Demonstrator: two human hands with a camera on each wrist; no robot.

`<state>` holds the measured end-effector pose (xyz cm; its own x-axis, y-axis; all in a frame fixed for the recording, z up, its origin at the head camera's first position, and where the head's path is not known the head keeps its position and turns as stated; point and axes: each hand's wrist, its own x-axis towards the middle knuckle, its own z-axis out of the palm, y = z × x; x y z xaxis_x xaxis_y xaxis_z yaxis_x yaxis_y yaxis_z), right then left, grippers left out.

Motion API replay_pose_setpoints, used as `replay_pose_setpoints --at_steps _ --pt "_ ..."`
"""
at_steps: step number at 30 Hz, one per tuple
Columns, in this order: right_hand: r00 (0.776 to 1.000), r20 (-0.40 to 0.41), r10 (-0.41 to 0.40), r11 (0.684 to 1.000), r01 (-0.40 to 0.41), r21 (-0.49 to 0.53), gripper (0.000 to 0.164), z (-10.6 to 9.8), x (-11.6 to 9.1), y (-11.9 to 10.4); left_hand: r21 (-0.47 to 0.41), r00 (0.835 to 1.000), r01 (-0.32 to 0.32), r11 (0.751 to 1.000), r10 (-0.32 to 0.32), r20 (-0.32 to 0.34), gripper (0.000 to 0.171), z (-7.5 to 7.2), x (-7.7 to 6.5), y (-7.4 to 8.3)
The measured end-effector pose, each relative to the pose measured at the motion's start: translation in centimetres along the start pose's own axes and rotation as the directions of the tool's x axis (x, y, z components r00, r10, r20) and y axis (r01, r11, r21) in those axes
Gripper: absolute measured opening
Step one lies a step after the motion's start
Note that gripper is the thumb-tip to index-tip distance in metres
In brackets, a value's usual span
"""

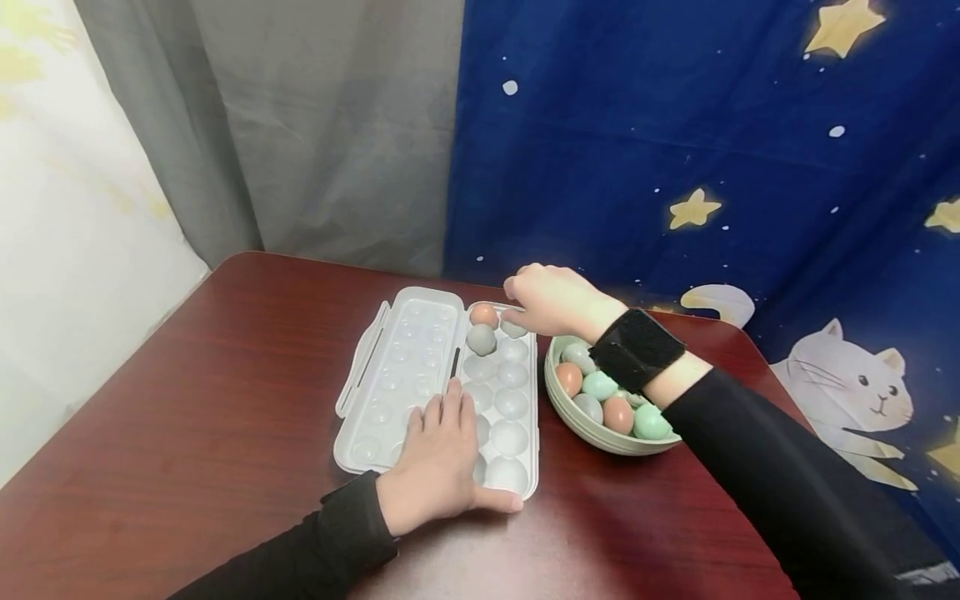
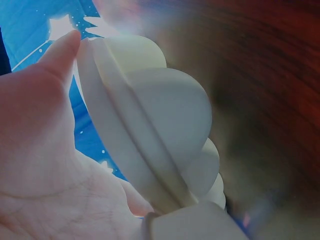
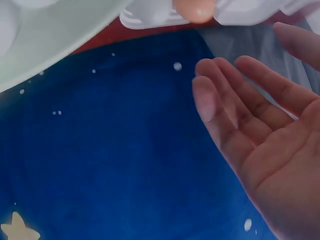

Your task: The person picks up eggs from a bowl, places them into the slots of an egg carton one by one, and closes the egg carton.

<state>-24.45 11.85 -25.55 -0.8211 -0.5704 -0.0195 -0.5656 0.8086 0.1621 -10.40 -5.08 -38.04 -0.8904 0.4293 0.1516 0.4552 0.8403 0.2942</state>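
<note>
A white plastic egg box (image 1: 534, 400) lies with its dimpled lid (image 1: 408, 333) folded out to the left. At its far end, an orange-brown egg (image 1: 483, 315) and a grey egg (image 1: 482, 339) sit in the left row of cups. Another grey egg (image 1: 514, 327) is in the far right cup, partly covered by my right hand (image 1: 558, 298). In the right wrist view that hand's palm is bare, its fingers loosely bent. My left hand (image 1: 438, 467) rests over the near end of the box, fingers extended and thumb along the front edge.
Right of the box stands a pale green bowl (image 1: 558, 400) holding several brown, grey and mint-green eggs, partly under my right forearm. The reddish wooden table (image 1: 225, 400) ends at a grey curtain (image 1: 337, 150) and a blue star-patterned cloth (image 1: 600, 167).
</note>
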Motion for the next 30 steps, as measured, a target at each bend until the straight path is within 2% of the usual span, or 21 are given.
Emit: replay_pose_setpoints --at_steps 2,10,30 --pt "1.000 -0.008 0.004 1.000 -0.005 -0.012 0.022 -0.6 -0.6 0.3 0.001 1.000 0.001 1.000 -0.001 0.002 0.133 0.0 0.1 0.0" --pt "0.998 -0.056 0.017 1.000 -0.016 0.022 0.020 -2.0 -2.9 0.9 0.003 0.999 0.004 1.000 -0.004 0.033 0.131 -0.1 0.4 -0.3" --pt "0.992 -0.110 0.060 0.985 -0.041 0.169 0.019 -1.5 -7.7 3.1 -0.012 0.998 0.021 1.000 -0.020 0.067 0.130 0.0 0.4 -0.2"
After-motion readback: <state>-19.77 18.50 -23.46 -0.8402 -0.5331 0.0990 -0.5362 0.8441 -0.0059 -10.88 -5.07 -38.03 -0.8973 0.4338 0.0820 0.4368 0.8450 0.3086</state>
